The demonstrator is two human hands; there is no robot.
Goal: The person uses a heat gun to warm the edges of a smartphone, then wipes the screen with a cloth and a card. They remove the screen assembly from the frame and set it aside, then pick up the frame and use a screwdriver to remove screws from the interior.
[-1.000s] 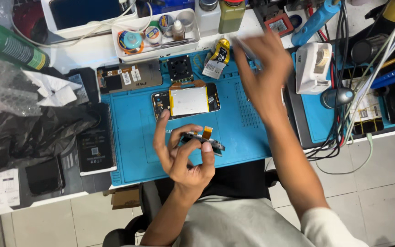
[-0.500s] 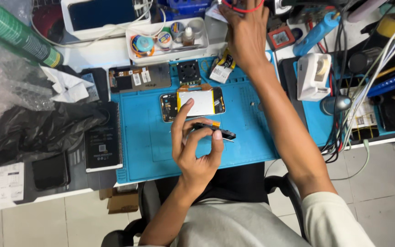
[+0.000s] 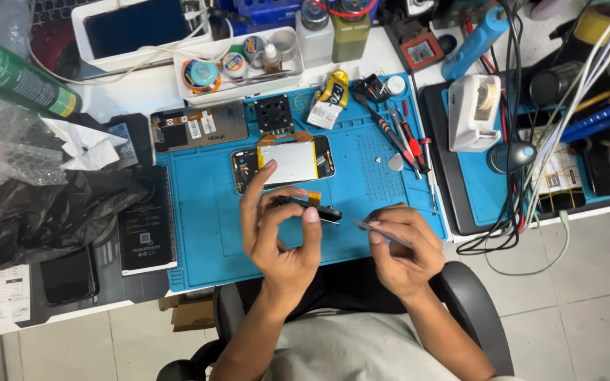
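Your left hand (image 3: 277, 236) is clamped on a small black part (image 3: 312, 209) with an orange ribbon end, fingers pinching it just above the blue mat (image 3: 199, 212). Your right hand (image 3: 400, 247) is closed around thin metal tweezers (image 3: 375, 229), their tip pointing at the part's right end. An opened phone (image 3: 284, 162) lies on the mat just beyond your left fingers, and screwdrivers (image 3: 404, 137) lie to the right.

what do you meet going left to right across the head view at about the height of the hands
black plastic bag → dark boxed pack → left hand holding small black part → right hand with thin metal tool → dangling cables
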